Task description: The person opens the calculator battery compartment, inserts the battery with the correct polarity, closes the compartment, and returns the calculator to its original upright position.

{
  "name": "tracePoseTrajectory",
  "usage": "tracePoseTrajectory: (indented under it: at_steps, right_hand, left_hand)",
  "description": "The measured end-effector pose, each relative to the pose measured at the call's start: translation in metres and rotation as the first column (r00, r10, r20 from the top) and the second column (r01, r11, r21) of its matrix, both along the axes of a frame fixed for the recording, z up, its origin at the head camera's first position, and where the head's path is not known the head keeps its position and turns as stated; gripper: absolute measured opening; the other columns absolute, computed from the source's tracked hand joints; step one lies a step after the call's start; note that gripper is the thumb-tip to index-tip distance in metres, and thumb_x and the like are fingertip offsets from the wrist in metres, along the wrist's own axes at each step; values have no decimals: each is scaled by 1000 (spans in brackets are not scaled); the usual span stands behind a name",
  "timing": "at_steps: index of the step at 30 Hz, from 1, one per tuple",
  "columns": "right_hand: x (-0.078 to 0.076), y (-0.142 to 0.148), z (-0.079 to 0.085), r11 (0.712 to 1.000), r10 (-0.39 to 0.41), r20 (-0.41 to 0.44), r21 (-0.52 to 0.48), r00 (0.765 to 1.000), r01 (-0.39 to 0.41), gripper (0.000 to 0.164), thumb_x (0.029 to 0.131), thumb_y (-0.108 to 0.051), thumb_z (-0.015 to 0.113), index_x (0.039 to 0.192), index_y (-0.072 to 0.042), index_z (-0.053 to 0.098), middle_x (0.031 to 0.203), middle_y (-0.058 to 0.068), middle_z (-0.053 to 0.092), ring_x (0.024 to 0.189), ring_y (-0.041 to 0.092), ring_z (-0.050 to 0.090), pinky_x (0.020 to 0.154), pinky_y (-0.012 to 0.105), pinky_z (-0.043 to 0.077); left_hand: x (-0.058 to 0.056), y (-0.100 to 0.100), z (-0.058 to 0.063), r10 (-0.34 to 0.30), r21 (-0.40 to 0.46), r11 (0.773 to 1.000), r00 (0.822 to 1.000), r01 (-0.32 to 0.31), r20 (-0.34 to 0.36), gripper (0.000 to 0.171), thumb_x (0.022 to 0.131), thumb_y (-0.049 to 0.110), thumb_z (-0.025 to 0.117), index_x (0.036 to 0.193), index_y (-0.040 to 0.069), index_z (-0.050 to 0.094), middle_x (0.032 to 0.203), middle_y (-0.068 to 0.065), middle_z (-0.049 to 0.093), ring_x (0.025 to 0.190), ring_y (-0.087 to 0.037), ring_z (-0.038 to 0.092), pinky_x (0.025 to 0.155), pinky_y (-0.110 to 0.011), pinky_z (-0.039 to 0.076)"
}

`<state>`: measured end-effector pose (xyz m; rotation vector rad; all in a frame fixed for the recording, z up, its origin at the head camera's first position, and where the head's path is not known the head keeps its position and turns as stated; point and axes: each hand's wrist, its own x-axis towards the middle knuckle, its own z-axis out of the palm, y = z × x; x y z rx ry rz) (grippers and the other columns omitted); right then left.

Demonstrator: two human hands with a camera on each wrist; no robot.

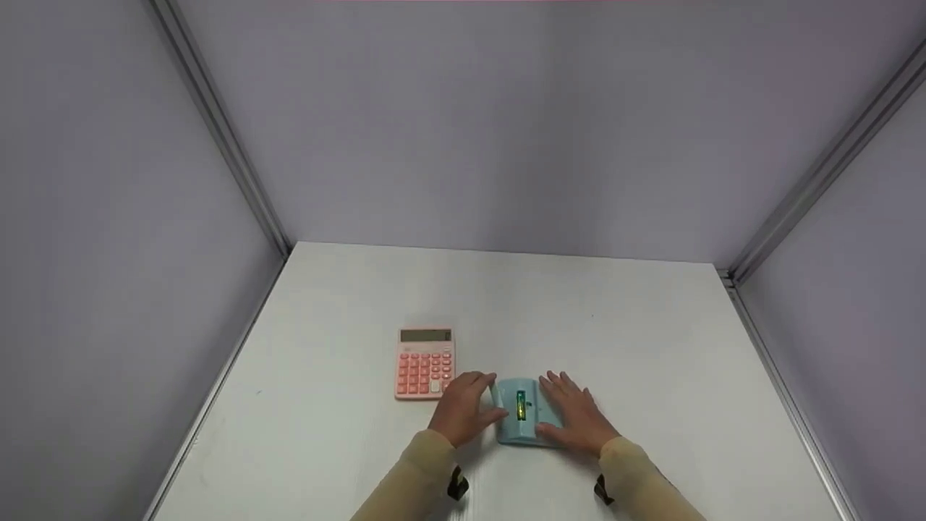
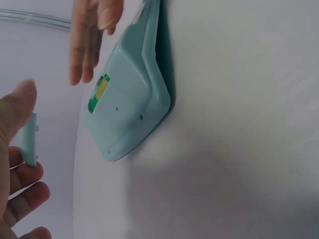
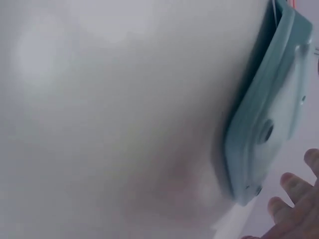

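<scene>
A light-blue calculator [image 1: 515, 432] lies back side up on the white table. Its compartment is uncovered, and a green-and-yellow battery [image 1: 521, 407] shows inside. My left hand [image 1: 461, 411] is at its left edge; between thumb and fingers it pinches a small light-blue battery cover [image 2: 29, 142], held apart from the calculator. Spread out over the calculator's right side is my right hand [image 1: 575, 418], its fingers extended and holding nothing. In the right wrist view those fingers [image 3: 294, 189] are beside the calculator's sloped back [image 3: 279, 122].
A pink calculator [image 1: 425, 365] lies face up just left of the blue one, close to my left hand. Grey panels [image 1: 463, 130] stand around the back and sides of the white table [image 1: 325, 325], with metal rails [image 1: 224, 137] at the corners.
</scene>
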<state>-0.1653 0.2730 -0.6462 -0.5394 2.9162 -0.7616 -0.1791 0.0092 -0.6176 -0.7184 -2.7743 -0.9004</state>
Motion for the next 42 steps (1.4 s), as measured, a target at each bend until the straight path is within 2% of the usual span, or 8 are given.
tracePoseTrajectory:
  at_steps: [6, 10, 17, 22, 31, 35, 38, 42]
  right_hand:
    - [2, -10, 5, 998, 46, -71, -41, 996, -49, 58, 96, -42, 56, 145, -12, 44, 149, 8, 41, 139, 30, 33, 110, 57, 28]
    - [3, -16, 9, 994, 72, -85, -74, 994, -79, 55, 96, -39, 57, 143, -12, 47, 146, 7, 45, 136, 29, 38, 109, 50, 32]
    - [2, -19, 9, 985, 97, -173, -121, 980, -119, 46, 95, -36, 60, 136, -14, 56, 140, 6, 51, 132, 30, 43, 106, 54, 36]
    - [2, -16, 5, 978, 100, -207, -161, 973, -135, 43, 95, -38, 60, 131, -16, 60, 137, 6, 54, 129, 30, 46, 105, 52, 37]
    - [1, -13, 2, 976, 31, -195, -206, 980, -72, 39, 92, -36, 64, 126, -17, 64, 134, 8, 57, 125, 31, 50, 102, 51, 40]
    - [0, -15, 2, 976, -10, -147, -215, 989, -22, 34, 92, -33, 65, 121, -16, 66, 133, 8, 57, 124, 29, 51, 102, 49, 41]
    - [-2, -18, 4, 979, -42, -119, -203, 992, 17, 29, 91, -32, 66, 117, -18, 68, 131, 8, 59, 123, 29, 53, 102, 49, 42]
    - [-6, -20, 4, 982, -66, -135, -187, 989, 40, 24, 90, -30, 68, 110, -19, 71, 126, 9, 62, 118, 30, 56, 98, 50, 45]
  left_hand:
    - [2, 7, -5, -4, -9, 1000, 1000, 4, -1, 64, 79, 41, 77, 131, 9, 57, 122, -2, 61, 115, -17, 56, 100, -34, 46]
    - [4, 13, -10, -15, 7, 1000, 1000, 15, -26, 63, 79, 40, 78, 130, 9, 58, 120, -2, 61, 114, -17, 57, 99, -33, 47]
    - [3, 28, -21, -38, 5, 999, 999, 38, -4, 64, 78, 42, 78, 130, 11, 58, 123, -1, 59, 116, -16, 55, 101, -31, 45]
    - [-1, 38, -25, -51, -4, 999, 998, 51, -25, 63, 80, 49, 73, 129, 11, 58, 122, -2, 59, 116, -17, 55, 100, -31, 45]
    - [-4, 48, -28, -55, -9, 998, 998, 54, -41, 59, 82, 45, 73, 129, 11, 59, 121, -1, 60, 114, -16, 55, 99, -32, 45]
    - [-4, 49, -29, -65, -20, 998, 997, 64, -42, 60, 81, 41, 76, 129, 10, 59, 121, -2, 60, 114, -16, 55, 99, -31, 45]
    - [-3, 50, -29, -63, -28, 998, 998, 63, -2, 62, 80, 38, 78, 132, 11, 57, 123, -2, 59, 116, -16, 54, 101, -30, 44]
    - [-4, 50, -29, -56, -34, 998, 997, 58, 47, 63, 80, 39, 77, 134, 13, 55, 126, 0, 58, 118, -15, 53, 102, -29, 43]
